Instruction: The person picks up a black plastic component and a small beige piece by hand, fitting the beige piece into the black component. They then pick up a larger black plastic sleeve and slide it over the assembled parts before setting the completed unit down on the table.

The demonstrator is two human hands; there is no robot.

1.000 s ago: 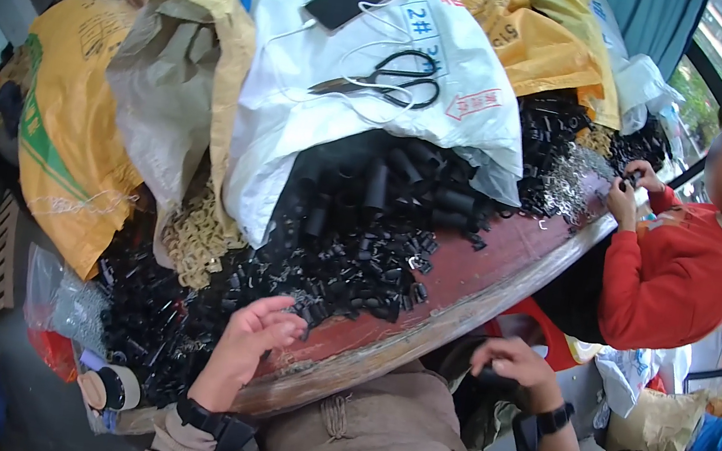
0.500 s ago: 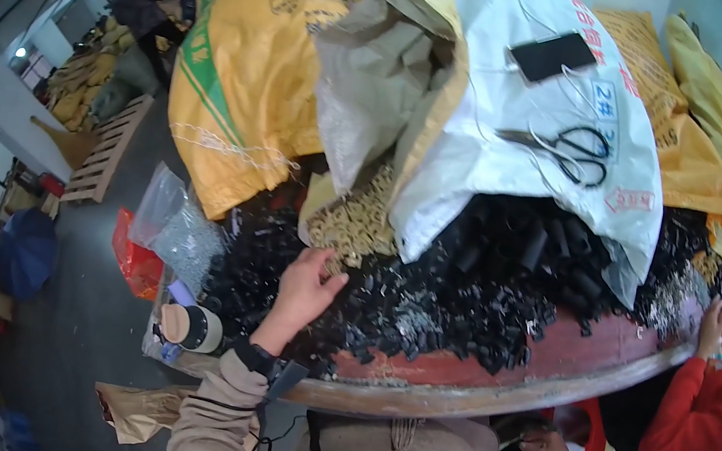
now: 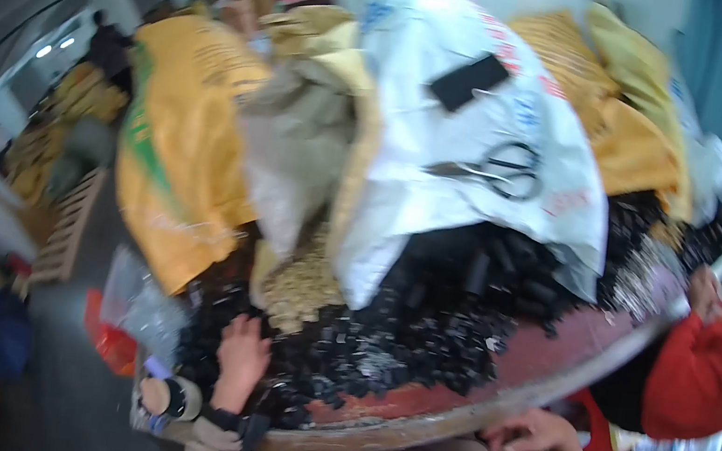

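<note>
At 7 o'clock of frame, left hand point(image 3: 242, 353) flat on heap of black parts point(image 3: 379, 351), fingers spread and pointing to 12, nothing gripped as far as blur allows. Dark watch on that wrist. At 5 o'clock, right hand point(image 3: 533, 432) at near edge of table point(image 3: 454, 415), fingers curled down over rim; cannot tell if anything held. Black parts piled across table from 7 to 2 o'clock, thickest at centre. Just beyond left hand at 12 of it, small pile of pale yellowish pieces point(image 3: 299, 287), touching black heap. Above, white sack point(image 3: 443, 182) slumped over heap, with scissors point(image 3: 492, 171) and black flat case point(image 3: 469, 82) lying on it. Yellow sack point(image 3: 175, 149) at 9 to 10 o'clock, more yellow sacks point(image 3: 624, 116) at 1. At 3 o'clock, another person in red sleeve point(image 3: 701, 374), hand on far table edge. Whole view motion-blurred.
</note>
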